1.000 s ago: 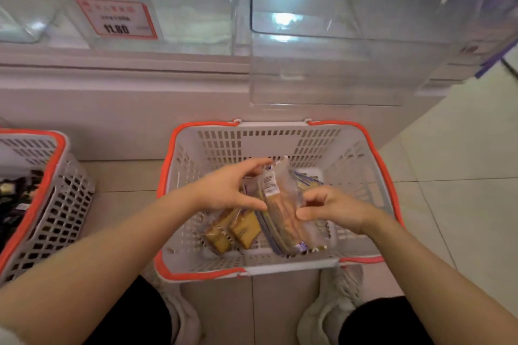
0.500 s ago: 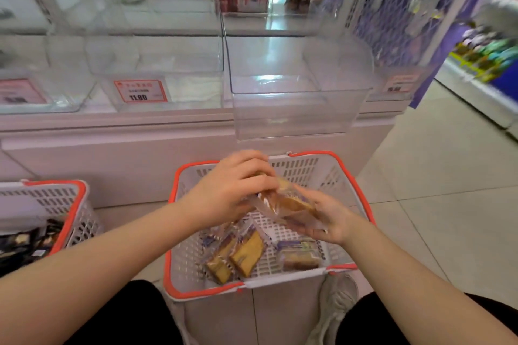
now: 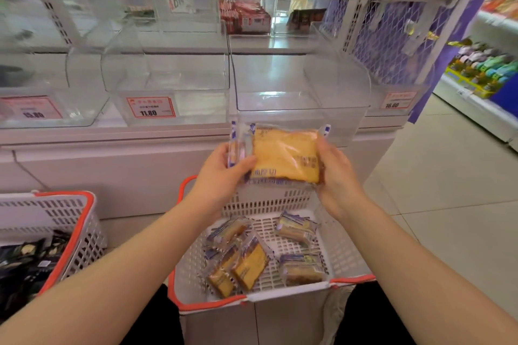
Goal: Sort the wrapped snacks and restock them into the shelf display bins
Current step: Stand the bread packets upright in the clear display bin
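Now both hands, left hand (image 3: 221, 176) and right hand (image 3: 336, 176), pinch the wrapped cake (image 3: 283, 155), long axis sideways, broad face up.

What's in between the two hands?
In the head view, a wrapped yellow cake fills the gap: the left hand pinches its left edge and the right hand holds its right edge, above the basket.

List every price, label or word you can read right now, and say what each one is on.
"11.80": price tag on the middle clear bin.
"15.00": price tag on the left bin, blurred, so uncertain.
"16.80": price tag at the right of the shelf, soft, so uncertain.
Print on the held snack pack, the small lines on the tags, and the upper-shelf packaging: too blurred to read.
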A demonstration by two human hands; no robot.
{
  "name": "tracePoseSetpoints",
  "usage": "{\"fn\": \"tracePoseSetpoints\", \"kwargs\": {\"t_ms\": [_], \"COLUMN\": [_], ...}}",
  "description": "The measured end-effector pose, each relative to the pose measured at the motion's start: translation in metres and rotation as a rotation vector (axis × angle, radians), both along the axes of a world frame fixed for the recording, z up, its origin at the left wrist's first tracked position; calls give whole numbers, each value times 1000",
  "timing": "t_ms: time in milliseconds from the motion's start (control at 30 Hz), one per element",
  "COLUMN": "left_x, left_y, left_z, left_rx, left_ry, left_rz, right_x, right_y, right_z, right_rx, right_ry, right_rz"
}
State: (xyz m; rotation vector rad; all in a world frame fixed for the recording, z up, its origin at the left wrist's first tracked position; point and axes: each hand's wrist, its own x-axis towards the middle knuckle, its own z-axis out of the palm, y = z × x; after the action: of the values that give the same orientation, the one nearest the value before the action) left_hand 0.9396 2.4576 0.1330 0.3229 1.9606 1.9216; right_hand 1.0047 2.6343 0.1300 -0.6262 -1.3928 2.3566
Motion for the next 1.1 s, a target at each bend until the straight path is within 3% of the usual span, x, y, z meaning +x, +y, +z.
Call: {"fn": "tracePoseSetpoints", "kwargs": {"t_ms": [67,200,433,667,800,933,1100], "left_x": [-6,-11,-22,-21,-37,-58,-96], "left_y": [3,-2,-6,0,2,21,38], "left_z": [4,6,14,22,40,70,109], "left_rx": [81,165,167,472,443,526,527], "left_ry": [0,18,234,-95,-86,-18,116], "left_rz": [95,192,312,-4,-20,-24,-77], "right_x": [-5,-9,-16,-20,-21,-34,-62], "right_y": [-1,-3,5,7,10,11,36], "right_z": [3,0,11,24,41,66,107], "right_rx": [-98,268,370,343,560,524,639], "right_ry": [8,-117,-79,64,25,100,92], "right_rz": [-13,0,10,-164,-84,26,200]}}
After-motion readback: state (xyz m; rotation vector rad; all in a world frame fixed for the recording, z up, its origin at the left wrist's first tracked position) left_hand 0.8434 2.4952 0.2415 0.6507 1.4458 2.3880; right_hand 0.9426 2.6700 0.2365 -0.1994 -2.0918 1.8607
